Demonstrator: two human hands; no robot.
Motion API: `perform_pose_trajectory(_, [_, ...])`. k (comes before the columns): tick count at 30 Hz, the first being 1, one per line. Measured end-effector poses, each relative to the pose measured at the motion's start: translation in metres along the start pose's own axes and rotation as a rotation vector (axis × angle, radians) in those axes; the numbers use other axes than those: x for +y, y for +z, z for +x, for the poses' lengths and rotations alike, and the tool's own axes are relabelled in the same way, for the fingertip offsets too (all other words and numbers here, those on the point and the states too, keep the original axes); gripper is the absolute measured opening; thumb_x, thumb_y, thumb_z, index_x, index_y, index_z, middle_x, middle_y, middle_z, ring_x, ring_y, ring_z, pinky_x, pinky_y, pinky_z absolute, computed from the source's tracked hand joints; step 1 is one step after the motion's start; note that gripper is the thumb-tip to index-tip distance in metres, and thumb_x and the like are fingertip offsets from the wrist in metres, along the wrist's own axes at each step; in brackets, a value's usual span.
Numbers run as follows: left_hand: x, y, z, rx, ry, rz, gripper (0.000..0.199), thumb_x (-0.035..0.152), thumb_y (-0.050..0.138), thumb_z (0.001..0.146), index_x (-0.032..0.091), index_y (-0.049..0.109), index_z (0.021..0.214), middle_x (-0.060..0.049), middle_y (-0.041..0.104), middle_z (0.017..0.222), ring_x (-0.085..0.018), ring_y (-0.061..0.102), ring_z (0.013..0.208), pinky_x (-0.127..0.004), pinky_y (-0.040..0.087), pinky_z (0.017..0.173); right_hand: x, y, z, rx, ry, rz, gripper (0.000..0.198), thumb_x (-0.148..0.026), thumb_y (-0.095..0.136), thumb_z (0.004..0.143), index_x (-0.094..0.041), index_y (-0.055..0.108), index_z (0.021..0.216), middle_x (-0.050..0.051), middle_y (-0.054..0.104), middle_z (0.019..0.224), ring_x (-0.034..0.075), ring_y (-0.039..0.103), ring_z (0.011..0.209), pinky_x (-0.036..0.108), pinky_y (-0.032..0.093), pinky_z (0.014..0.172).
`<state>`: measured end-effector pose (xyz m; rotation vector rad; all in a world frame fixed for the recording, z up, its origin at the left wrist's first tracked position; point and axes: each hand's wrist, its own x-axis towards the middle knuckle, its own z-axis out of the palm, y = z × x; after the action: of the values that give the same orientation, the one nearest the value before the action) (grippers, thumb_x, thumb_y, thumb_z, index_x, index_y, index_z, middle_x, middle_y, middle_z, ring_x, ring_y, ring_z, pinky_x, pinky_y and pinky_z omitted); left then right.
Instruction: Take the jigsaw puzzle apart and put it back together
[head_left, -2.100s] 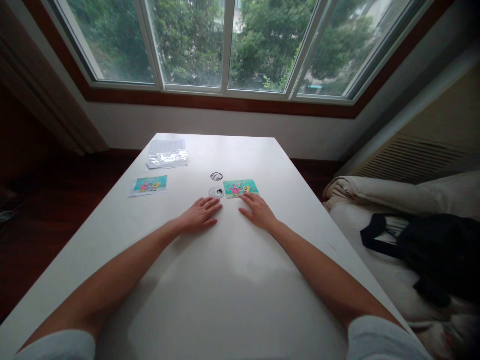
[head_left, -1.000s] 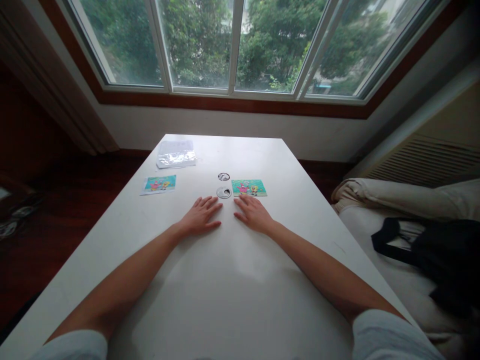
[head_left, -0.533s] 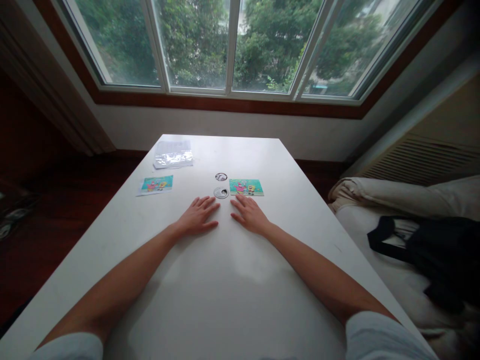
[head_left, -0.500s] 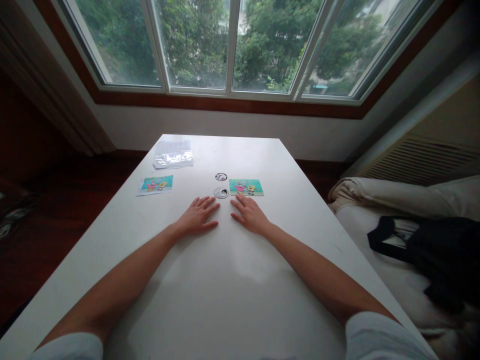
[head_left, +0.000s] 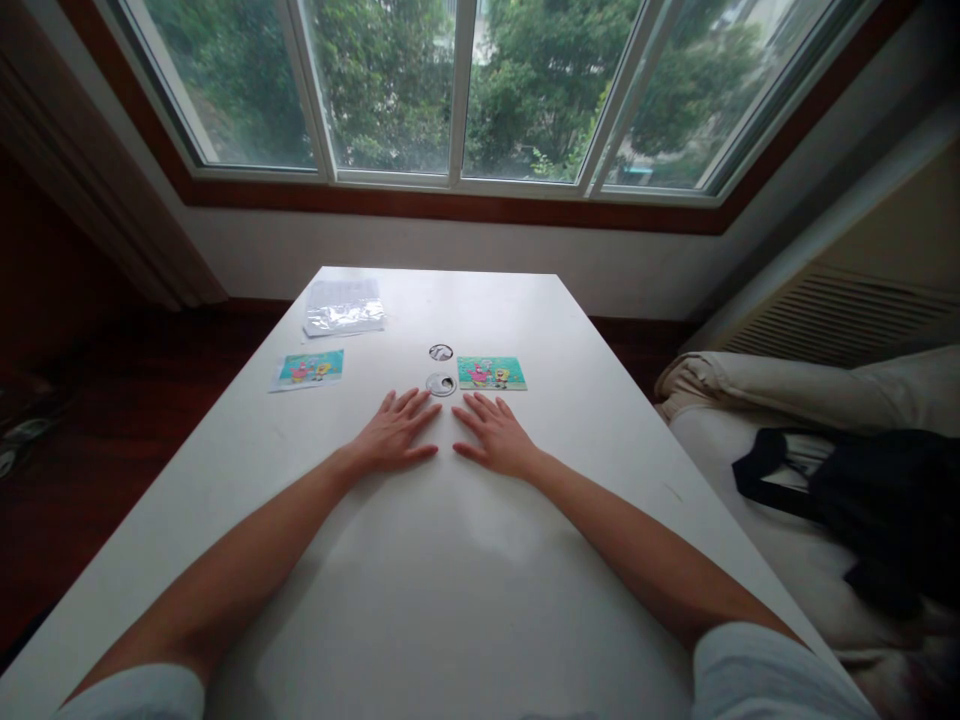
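Note:
My left hand (head_left: 395, 432) lies palm down on the white table (head_left: 450, 590), fingers spread, holding nothing. Beside it my right hand (head_left: 495, 434) rests flat too, its fingers apart and empty. Just beyond the fingertips is a round black-and-white disc (head_left: 438, 387), with a second, similar disc (head_left: 441, 352) behind it. Right of the discs lies a teal picture card (head_left: 492, 373) with pink and yellow cartoon figures, just past my right fingertips. Farther left, a similar cartoon picture (head_left: 311, 368) lies on whitish paper or plastic.
A clear plastic bag (head_left: 345, 308) lies at the table's far left corner. Windows (head_left: 457, 100) stand beyond the table. On the right, a dark garment (head_left: 885, 500) lies on a pale padded seat (head_left: 712, 440). A curtain (head_left: 112, 200) hangs at the left.
My right hand has shifted slightly left, away from the teal card and nearer my left hand. The left hand and the things on the table stay in place.

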<state>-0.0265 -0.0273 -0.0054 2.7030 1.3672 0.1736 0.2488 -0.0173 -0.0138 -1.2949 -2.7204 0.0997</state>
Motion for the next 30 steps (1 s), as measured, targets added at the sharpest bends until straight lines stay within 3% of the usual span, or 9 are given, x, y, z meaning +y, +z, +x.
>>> perform_pose_trajectory(9, [0.0021,0.0065,0.0003,-0.054,-0.031,0.015,0.087,0.079,0.037,0.094,0.032,0.019,0.165,-0.008,0.01,0.173,-0.037,0.009,0.159,-0.064,0.006,0.125,0.0007,0.0017,0.0015,-0.044,-0.015,-0.021,0.082,-0.075,0.033,0.098,-0.025,0.026,0.164,0.014,0.014,0.171,0.035,0.013,0.158,0.065,0.012,0.124])
perform_pose_trajectory(18, [0.0025,0.0021,0.0033,-0.054,-0.033,0.014,0.077,0.073,0.032,0.098,0.034,0.023,0.164,-0.006,0.013,0.173,-0.034,0.012,0.159,-0.062,0.008,0.126,0.0014,-0.0017,0.0016,-0.002,-0.076,0.005,0.073,-0.067,0.036,0.102,-0.026,0.034,0.161,0.013,0.022,0.17,0.032,0.02,0.157,0.058,0.015,0.126])
perform_pose_trajectory(26, [0.0007,0.0039,0.0039,-0.057,-0.018,0.022,0.085,0.077,0.039,0.094,0.033,0.021,0.165,-0.008,0.012,0.173,-0.036,0.011,0.159,-0.062,0.008,0.125,0.0014,-0.0006,0.0008,0.004,-0.073,-0.001,0.072,-0.068,0.038,0.101,-0.027,0.036,0.161,0.012,0.024,0.169,0.032,0.022,0.157,0.058,0.015,0.126])
perform_pose_trajectory(30, [0.0021,0.0074,0.0036,-0.035,-0.053,0.023,0.085,0.079,0.038,0.093,0.034,0.022,0.164,-0.007,0.013,0.173,-0.038,0.011,0.159,-0.067,0.003,0.124,0.0011,-0.0002,0.0007,0.003,-0.055,-0.016,0.076,-0.071,0.036,0.099,-0.027,0.034,0.161,0.012,0.021,0.17,0.033,0.021,0.157,0.06,0.014,0.126])
